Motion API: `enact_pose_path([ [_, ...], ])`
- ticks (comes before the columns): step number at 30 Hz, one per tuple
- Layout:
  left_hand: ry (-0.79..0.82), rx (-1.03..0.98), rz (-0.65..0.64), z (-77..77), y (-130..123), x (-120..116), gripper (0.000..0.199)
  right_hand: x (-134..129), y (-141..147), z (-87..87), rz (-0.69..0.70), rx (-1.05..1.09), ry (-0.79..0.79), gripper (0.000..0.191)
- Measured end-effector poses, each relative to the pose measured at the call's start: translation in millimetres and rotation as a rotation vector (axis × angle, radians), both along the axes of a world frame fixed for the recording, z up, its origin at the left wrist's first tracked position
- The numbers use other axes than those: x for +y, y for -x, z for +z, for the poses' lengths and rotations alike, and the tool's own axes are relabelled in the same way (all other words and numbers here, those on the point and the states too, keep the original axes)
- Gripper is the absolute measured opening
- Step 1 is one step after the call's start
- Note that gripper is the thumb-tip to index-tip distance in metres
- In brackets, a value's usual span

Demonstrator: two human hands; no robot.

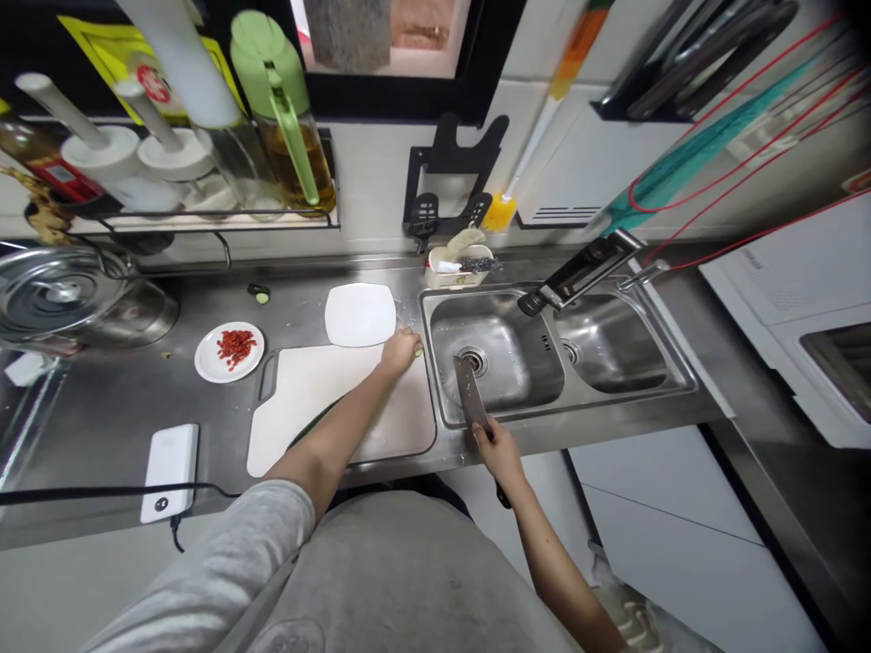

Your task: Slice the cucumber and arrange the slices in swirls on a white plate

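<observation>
My right hand (498, 448) grips a cleaver (469, 392) by its handle. The blade, with pale specks on it, is held over the near left edge of the left sink basin. My left hand (401, 351) is closed at the far right corner of the white cutting board (401, 417), and a bit of pale green, apparently a cucumber piece (418, 350), shows at its fingertips. Mostly hidden beneath my left forearm, a dark green cucumber (314, 423) lies on the board. Just behind the board is a white square plate (360, 314).
A double sink (496, 390) with a black faucet (578, 272) is at the right. To the left are a plate (204, 360) of chopped red pieces, a cucumber end (259, 294), a cabled white power bank (170, 462) and a steel pot (136, 313). An oil bottle (286, 127) stands on the rack.
</observation>
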State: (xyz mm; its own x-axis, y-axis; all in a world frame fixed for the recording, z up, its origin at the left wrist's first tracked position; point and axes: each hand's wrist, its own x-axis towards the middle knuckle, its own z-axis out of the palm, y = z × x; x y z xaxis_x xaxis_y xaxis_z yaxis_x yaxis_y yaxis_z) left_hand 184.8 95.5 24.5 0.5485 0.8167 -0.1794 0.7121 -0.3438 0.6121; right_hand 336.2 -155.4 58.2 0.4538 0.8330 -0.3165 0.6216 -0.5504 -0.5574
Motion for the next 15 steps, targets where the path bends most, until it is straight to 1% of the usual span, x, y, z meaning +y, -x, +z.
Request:
enact_pose_path([
  [2, -0.003, -0.067, 0.088, 4.5, 7.0, -1.2, 0.023, 4.6, 2.3, 1.9, 0.007, 0.002, 0.005, 0.036],
  [4, -0.011, -0.171, 0.204, 12.5, 23.2, -7.0, 0.026, 10.3, 7.0, 3.5, 0.028, -0.013, 0.009, 0.034],
  [6, -0.032, -0.240, 0.287, 22.6, 49.5, -20.7, 0.028, 17.1, 14.5, 4.7, 0.070, -0.048, 0.018, 0.030],
  [9, -0.127, -0.197, 0.362, 34.3, 100.8, -56.4, 0.027, 29.4, 31.9, 6.7, 0.168, -0.109, 0.053, 0.026],
  [12, -0.193, -0.060, 0.312, 34.1, 148.8, -96.9, 0.025, 42.8, 54.5, 10.7, 0.306, -0.162, 0.106, 0.023],
  [14, -0.212, 0.025, 0.274, 28.2, 170.4, -116.6, 0.028, 51.3, 70.2, 15.2, 0.404, -0.188, 0.138, 0.024],
  [15, -0.221, 0.050, 0.244, 24.6, 177.3, -122.8, 0.032, 55.3, 77.9, 17.8, 0.448, -0.197, 0.155, 0.024],
])
